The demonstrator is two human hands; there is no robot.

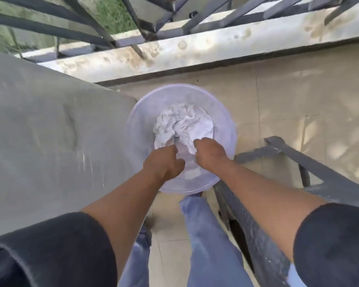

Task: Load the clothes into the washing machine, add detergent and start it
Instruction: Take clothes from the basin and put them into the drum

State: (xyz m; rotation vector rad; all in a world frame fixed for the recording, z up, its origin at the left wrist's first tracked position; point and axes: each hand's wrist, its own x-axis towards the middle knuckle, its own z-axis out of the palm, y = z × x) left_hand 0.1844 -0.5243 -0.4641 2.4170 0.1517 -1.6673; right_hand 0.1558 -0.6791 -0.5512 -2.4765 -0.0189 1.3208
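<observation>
A broad grey slab (39, 131), smooth with faint scratches, fills the left. Beside its edge, on the beige tiled floor (298, 100), stands a round, translucent plastic basket (226, 112). Crumpled white clothes (187, 125) lie in its bottom. Both hands reach in: the left hand (164, 162) and right hand (209, 152) each curl their grip into the cloth. No writing can be read.

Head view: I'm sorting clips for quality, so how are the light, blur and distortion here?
Head view: daylight, with dappled shadows on the tiled floor; wide-angle bending curves the railing and ledge; overall soft, with motion smear on the rails; the white clothes in the pale basket are nearly washed out, so folds barely show; left hand and right hand are slightly blurred.
</observation>
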